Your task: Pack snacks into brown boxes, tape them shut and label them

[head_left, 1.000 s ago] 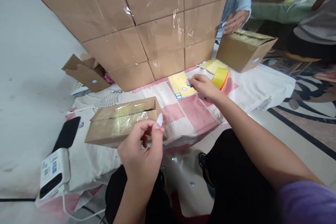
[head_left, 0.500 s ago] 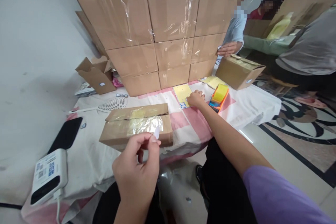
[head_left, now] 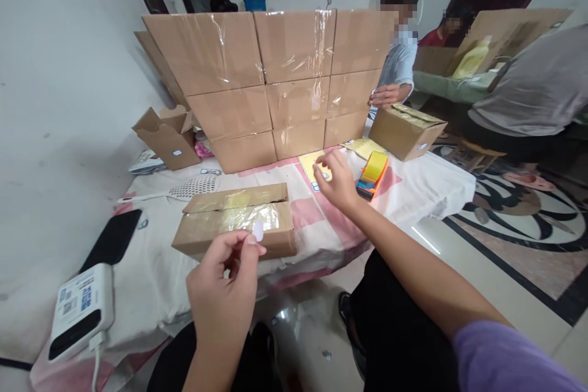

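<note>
My left hand point(head_left: 220, 294) pinches a small white sticker point(head_left: 258, 231) between thumb and forefinger. Just beyond it lies a closed cardboard box point(head_left: 193, 229), its flaps taped over with shiny clear tape. My right hand point(head_left: 339, 182) hovers at a yellow sheet of stickers point(head_left: 309, 164), its fingers curved and apart with no object visible between them. The hand covers part of that sheet. Right beside my right hand, an orange tape dispenser point(head_left: 373, 174) with a yellowish roll rests on the cloth.
Behind stands a wall of taped cardboard boxes point(head_left: 298, 98). An open box point(head_left: 169, 141) sits left, another closed box point(head_left: 404, 135) right, near a co-worker's hand point(head_left: 384, 95). A white perforated swatter point(head_left: 195, 187), a black phone point(head_left: 113, 239) and a white device with cable point(head_left: 82, 303) lie left.
My right hand has lifted off the sticker sheet and its fingers have spread. My left hand still pinches the sticker, now turned flatter to view. The camera view has shifted slightly.
</note>
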Motion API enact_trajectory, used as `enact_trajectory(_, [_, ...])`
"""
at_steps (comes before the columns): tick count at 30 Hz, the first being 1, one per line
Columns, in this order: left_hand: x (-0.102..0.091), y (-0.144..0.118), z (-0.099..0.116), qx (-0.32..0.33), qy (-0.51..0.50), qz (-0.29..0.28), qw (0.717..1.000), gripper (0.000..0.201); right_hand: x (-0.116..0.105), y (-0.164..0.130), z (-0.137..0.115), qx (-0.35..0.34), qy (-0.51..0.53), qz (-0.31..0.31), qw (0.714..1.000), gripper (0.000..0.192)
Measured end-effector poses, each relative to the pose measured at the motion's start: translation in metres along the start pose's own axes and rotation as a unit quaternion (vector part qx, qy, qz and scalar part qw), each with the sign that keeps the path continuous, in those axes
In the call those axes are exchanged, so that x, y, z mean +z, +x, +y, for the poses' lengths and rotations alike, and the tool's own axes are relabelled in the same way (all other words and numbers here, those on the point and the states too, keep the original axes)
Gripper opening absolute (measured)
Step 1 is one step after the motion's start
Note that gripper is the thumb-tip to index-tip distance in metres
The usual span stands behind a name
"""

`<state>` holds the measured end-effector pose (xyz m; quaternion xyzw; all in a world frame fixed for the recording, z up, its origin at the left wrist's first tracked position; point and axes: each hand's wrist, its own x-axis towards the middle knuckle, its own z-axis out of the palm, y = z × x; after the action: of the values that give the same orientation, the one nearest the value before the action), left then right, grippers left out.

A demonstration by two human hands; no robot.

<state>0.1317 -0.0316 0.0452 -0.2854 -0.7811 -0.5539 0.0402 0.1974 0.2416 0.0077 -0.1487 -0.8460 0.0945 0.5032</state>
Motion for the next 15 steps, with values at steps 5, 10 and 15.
enact_trajectory(5, [0.015, -0.005, 0.009, -0.017, -0.038, -0.033, 0.999, 0.019, -0.041, -0.030, -0.084, -0.240, 0.080, -0.007, 0.967, 0.024])
enact_trajectory(10, [0.041, -0.018, 0.022, 0.022, -0.059, -0.077, 0.995, 0.020, -0.056, -0.042, -0.088, -0.222, 0.075, -0.004, 0.972, 0.019])
enact_trajectory(15, [0.054, -0.017, 0.020, 0.085, -0.045, -0.048, 0.994, 0.018, -0.059, -0.047, -0.073, -0.086, 0.212, -0.031, 0.973, 0.017])
